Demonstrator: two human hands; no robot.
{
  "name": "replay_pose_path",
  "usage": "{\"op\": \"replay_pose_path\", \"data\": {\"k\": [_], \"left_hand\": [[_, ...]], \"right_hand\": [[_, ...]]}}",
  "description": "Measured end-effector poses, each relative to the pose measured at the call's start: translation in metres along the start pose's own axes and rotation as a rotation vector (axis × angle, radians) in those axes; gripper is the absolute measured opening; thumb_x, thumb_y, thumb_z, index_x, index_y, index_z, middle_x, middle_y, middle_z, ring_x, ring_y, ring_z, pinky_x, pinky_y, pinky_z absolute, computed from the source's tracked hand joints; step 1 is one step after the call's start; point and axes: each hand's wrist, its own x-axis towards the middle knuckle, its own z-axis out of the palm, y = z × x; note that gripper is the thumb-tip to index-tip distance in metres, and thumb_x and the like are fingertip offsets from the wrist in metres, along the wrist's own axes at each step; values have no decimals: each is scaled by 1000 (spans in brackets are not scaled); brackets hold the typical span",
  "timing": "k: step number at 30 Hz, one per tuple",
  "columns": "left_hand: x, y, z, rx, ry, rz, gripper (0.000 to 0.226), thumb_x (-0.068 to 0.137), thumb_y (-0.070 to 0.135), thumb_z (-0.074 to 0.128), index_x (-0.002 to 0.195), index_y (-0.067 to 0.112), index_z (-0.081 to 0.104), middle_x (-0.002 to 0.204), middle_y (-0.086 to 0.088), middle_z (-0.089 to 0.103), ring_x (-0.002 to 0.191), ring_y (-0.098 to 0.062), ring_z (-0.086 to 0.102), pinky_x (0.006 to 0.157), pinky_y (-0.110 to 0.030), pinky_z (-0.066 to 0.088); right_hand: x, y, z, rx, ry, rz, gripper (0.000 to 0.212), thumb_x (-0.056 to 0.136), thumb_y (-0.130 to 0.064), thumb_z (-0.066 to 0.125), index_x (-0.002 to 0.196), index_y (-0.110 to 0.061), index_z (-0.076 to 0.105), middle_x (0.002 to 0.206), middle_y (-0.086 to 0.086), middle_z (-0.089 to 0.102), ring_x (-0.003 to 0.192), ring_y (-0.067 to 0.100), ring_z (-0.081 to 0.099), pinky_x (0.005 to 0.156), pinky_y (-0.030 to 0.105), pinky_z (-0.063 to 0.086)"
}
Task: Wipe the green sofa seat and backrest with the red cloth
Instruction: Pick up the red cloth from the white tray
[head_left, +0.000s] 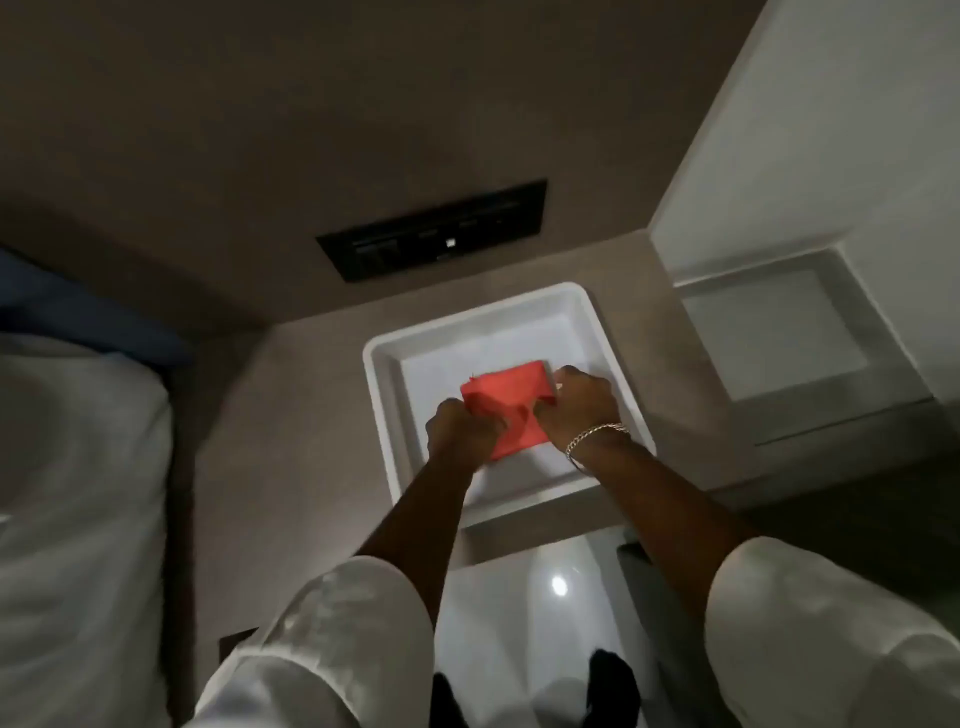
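A folded red cloth lies in a white square tray on a beige shelf. My left hand grips the cloth's near left edge. My right hand, with a chain bracelet on its wrist, grips the cloth's right edge. Both arms reach forward from white sleeves. No green sofa shows in this view.
A black switch panel sits on the wall behind the tray. White bedding with a blue pillow fills the left. A white cabinet with a recessed tray stands at the right. Glossy white floor lies below.
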Motion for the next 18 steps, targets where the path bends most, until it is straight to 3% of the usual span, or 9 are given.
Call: {"op": "replay_pose_path", "data": {"k": [3, 5, 7, 13, 16, 18], "left_hand": [[9, -5, 12, -121, 133, 4, 28, 73, 23, 70, 96, 7, 69, 103, -13, 72, 100, -35, 68, 84, -39, 59], [11, -7, 12, -297, 74, -41, 13, 64, 12, 73, 76, 7, 70, 88, -17, 73, 92, -38, 71, 81, -46, 61], [3, -4, 5, -387, 16, -46, 14, 60, 5, 76, 69, 10, 67, 87, -17, 72, 87, -36, 70, 84, -51, 60], [-81, 39, -41, -521, -102, 71, 33, 68, -6, 76, 99, -2, 69, 104, -19, 74, 89, -35, 72, 82, -49, 61], [-145, 59, -62, -436, -187, 178, 27, 72, -9, 72, 97, 0, 69, 103, -18, 73, 91, -37, 72, 78, -45, 62], [-193, 70, -69, -366, -251, 254, 22, 74, -11, 69, 91, 3, 68, 100, -18, 72, 88, -35, 71, 73, -40, 62]], "right_hand": [[8, 7, 16, 122, 7, 94, 31, 79, -14, 61, 107, -1, 60, 111, 23, 68, 106, 40, 62, 85, 38, 52], [10, 9, 19, 253, -13, 178, 28, 76, -10, 61, 103, -4, 65, 105, 18, 70, 98, 36, 65, 77, 32, 52], [6, 8, 13, 351, -41, 205, 23, 74, -7, 60, 96, -5, 69, 93, 12, 71, 86, 29, 64, 71, 29, 49], [-63, -13, -46, 652, 91, 235, 6, 70, -10, 67, 67, -15, 69, 64, -1, 65, 66, 19, 61, 55, 22, 48], [-120, -17, -86, 827, 186, 280, 18, 66, -10, 73, 55, -21, 63, 62, -1, 64, 65, 19, 60, 66, 30, 53], [-166, -12, -115, 947, 241, 339, 21, 66, -6, 76, 58, -21, 64, 70, 2, 66, 70, 20, 60, 75, 36, 55]]}}
